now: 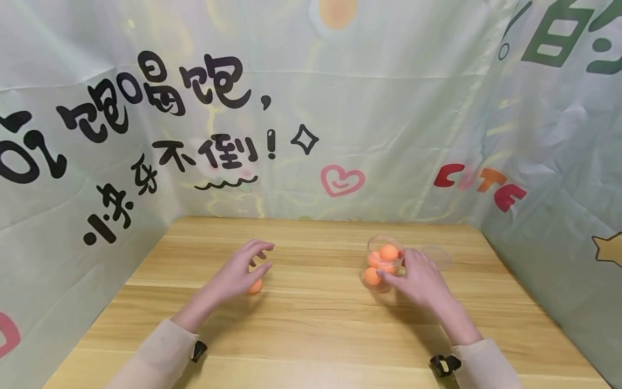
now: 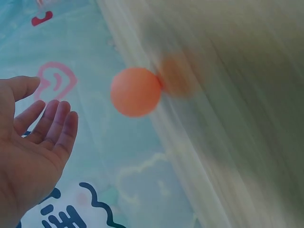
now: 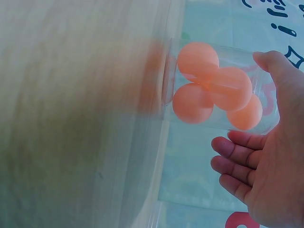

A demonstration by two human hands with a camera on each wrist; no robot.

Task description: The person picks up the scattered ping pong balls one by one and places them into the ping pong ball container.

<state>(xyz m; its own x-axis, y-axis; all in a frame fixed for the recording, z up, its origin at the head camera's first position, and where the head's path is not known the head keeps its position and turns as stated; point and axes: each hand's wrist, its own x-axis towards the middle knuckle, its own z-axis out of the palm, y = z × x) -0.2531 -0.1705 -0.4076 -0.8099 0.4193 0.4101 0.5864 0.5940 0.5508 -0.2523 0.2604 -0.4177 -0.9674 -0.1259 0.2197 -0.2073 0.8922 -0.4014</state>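
A clear plastic jar stands upright on the table with several orange balls inside. My right hand holds the jar near its rim from the right side, thumb on one side and index finger on the other. The remaining right fingers are loosely bent beside it. A single orange ball rests on the table, partly covered by my left hand in the head view. My left hand hovers just above this ball, fingers loosely bent and apart from it, holding nothing.
A clear round lid lies on the wooden table just right of the jar, partly behind my right hand. Printed cloth walls enclose the table at the back and both sides.
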